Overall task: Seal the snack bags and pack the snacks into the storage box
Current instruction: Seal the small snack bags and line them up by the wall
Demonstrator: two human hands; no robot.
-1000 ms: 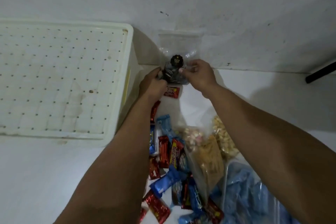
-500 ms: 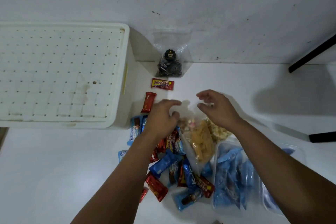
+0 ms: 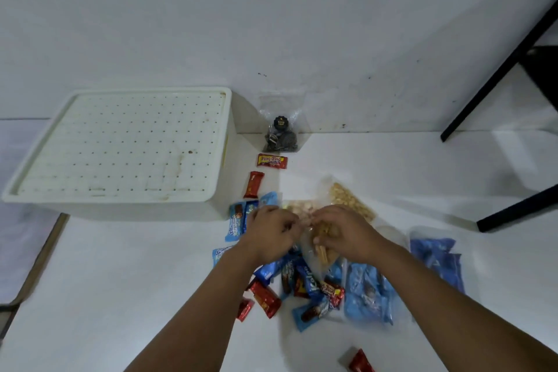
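Note:
A clear bag of yellow stick snacks lies in the middle of the floor. My left hand and my right hand both pinch its top edge. Beside it lie a clear bag of pale puffs and another of light nuggets. A clear bag of dark cookies leans upright against the wall. The white storage box with its dotted lid on stands at the left. Loose red and blue wrapped snacks are scattered under my forearms.
Clear containers with blue packets sit at the right. Two red wrapped bars lie between the box and the cookie bag. Black furniture legs stand at the far right. One red wrapper lies near the bottom edge.
Both hands let go of the cookie bag at the wall, drew back towards me and closed on the top of the stick snack bag. The view also pulled back.

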